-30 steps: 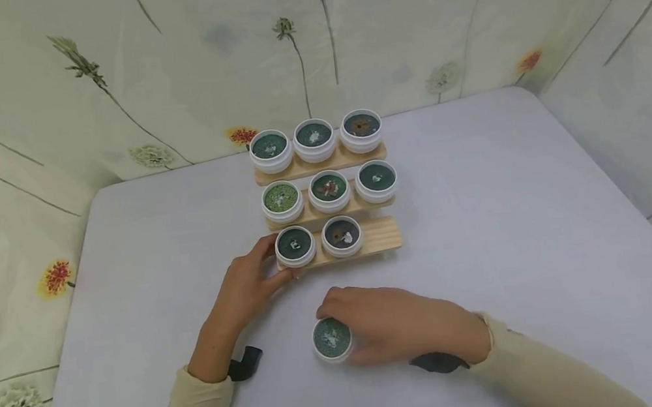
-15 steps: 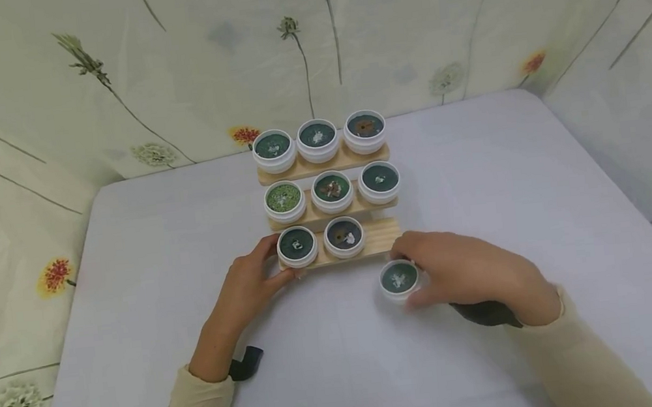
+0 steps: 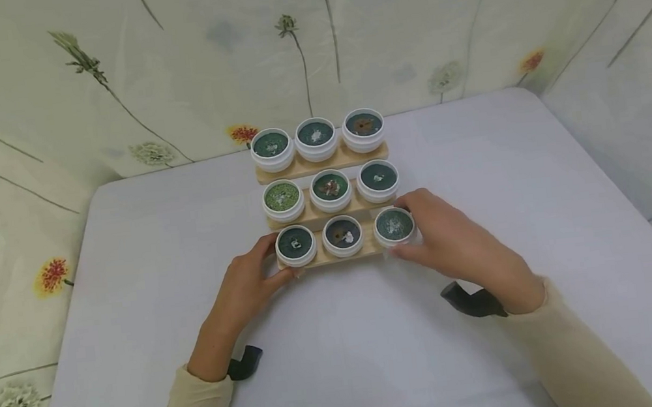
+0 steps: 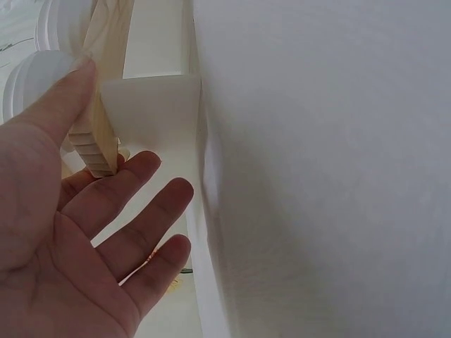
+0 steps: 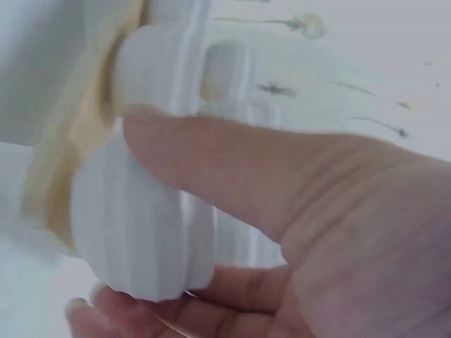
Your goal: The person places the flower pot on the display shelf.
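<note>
My right hand (image 3: 453, 237) grips a small white ribbed pot (image 3: 394, 224) with a speckled green top, thumb on the near side and fingers on the far side. This pot is at the right end of the front step of a tiered wooden rack (image 3: 320, 256); in the right wrist view the white pot (image 5: 134, 218) is against the wooden board (image 5: 60, 190). My left hand (image 3: 247, 280) pinches the left end of the front wooden board (image 4: 106, 134) between thumb and index finger, beside a dark-green-topped pot (image 3: 296, 245). Its other fingers extend loosely.
A brown-and-white-topped pot (image 3: 343, 236) stands mid-front. Two higher steps bear more pots, among them a light green one (image 3: 282, 200) and a brown-centred one (image 3: 363, 130). The rack stands on a white-covered table (image 3: 176, 244) before a flower-printed curtain (image 3: 218, 63).
My right hand has carried the speckled green pot from the near table, rightward and then forward, to the front step's right end. My left hand stays at the rack.
</note>
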